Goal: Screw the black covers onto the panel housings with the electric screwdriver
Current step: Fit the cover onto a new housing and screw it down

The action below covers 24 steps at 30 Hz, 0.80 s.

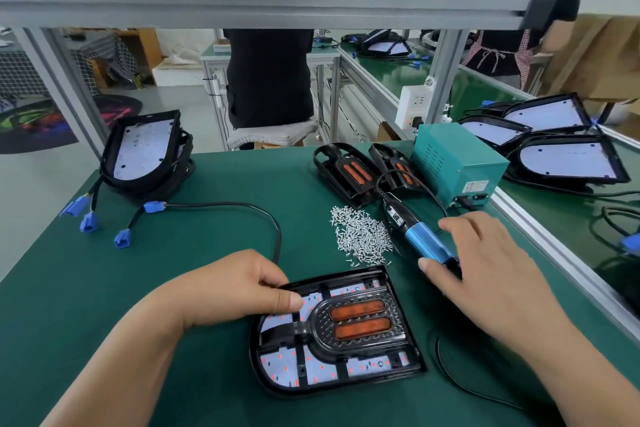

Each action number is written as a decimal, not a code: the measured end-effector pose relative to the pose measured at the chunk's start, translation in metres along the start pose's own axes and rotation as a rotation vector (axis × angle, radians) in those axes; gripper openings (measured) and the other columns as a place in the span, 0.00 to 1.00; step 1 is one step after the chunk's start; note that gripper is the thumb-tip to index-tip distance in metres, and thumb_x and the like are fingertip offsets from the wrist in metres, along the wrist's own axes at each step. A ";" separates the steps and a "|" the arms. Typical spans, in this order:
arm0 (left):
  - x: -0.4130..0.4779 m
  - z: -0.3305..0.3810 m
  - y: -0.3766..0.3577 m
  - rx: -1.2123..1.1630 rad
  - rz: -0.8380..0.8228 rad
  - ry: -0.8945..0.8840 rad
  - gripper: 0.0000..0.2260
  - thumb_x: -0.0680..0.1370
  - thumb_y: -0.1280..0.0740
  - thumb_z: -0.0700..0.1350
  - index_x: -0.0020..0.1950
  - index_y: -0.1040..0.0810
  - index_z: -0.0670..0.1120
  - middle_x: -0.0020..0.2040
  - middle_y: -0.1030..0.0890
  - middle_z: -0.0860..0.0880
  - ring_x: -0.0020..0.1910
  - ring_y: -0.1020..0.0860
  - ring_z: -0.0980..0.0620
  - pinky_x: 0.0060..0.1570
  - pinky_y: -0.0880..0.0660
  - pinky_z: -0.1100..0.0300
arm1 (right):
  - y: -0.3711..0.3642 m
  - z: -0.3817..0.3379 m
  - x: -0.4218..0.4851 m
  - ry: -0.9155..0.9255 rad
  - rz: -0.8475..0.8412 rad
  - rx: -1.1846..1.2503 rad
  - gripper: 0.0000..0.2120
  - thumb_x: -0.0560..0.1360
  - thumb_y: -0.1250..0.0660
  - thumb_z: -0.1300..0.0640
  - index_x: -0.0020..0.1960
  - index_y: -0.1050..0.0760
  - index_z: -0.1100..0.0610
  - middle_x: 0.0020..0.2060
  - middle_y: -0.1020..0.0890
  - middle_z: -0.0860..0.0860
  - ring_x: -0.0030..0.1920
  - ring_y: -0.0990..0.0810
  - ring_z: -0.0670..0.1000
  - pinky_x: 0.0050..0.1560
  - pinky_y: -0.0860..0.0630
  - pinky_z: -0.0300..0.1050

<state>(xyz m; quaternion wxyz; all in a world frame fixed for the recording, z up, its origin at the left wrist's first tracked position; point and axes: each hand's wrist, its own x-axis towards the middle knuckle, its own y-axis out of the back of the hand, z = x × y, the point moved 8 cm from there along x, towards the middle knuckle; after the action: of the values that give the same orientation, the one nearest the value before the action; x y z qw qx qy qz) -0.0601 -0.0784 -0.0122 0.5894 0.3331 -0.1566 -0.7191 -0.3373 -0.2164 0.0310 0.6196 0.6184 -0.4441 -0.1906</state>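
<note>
A black panel housing (412,366) lies on the green mat in front of me, with a black cover (360,319) holding two orange lenses seated in it. My left hand (239,288) pinches the housing's upper left rim. The blue electric screwdriver (420,239) lies on the mat to the right of a pile of small silver screws (360,232). My right hand (485,267) is over the screwdriver's lower end, thumb beneath it and fingers loosely spread above it.
Two spare covers (346,170) lean behind the screws, next to a teal power box (453,163). A stack of housings (142,152) with blue connectors (88,222) stands at the far left. More housings (568,159) lie at right. People work beyond the bench.
</note>
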 end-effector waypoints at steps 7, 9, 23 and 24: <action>-0.003 0.005 0.002 -0.104 0.006 -0.013 0.30 0.76 0.32 0.71 0.38 0.26 0.43 0.35 0.35 0.49 0.35 0.40 0.51 0.33 0.43 0.58 | -0.033 0.016 0.020 -0.061 -0.281 -0.182 0.26 0.77 0.43 0.26 0.57 0.32 0.47 0.44 0.25 0.44 0.44 0.22 0.52 0.43 0.25 0.51; -0.002 -0.002 0.001 -0.272 0.031 0.063 0.27 0.77 0.33 0.68 0.46 0.19 0.43 0.35 0.34 0.48 0.32 0.42 0.51 0.30 0.45 0.59 | -0.035 0.019 0.024 -0.080 -0.291 -0.129 0.24 0.76 0.40 0.27 0.51 0.32 0.48 0.40 0.26 0.45 0.40 0.24 0.50 0.39 0.29 0.51; 0.027 -0.022 0.005 -1.316 0.286 0.081 0.15 0.81 0.43 0.27 0.63 0.21 0.30 0.43 0.18 0.43 0.29 0.32 0.57 0.23 0.36 0.68 | 0.006 0.012 0.044 -0.335 -0.113 1.645 0.15 0.71 0.30 0.56 0.56 0.19 0.61 0.39 0.18 0.56 0.34 0.20 0.55 0.33 0.20 0.46; 0.028 -0.021 0.003 -1.316 0.283 0.084 0.15 0.81 0.43 0.27 0.64 0.22 0.30 0.44 0.18 0.42 0.28 0.32 0.58 0.23 0.36 0.68 | 0.007 0.004 0.049 -0.352 -0.135 1.758 0.15 0.73 0.33 0.58 0.57 0.20 0.61 0.40 0.19 0.55 0.35 0.19 0.54 0.34 0.18 0.46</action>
<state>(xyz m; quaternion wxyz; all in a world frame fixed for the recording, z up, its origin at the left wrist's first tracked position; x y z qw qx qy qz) -0.0463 -0.1024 -0.0343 0.7637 -0.0912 0.2951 -0.5669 -0.3168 -0.2564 0.0521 -0.1669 0.8560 -0.4810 0.0899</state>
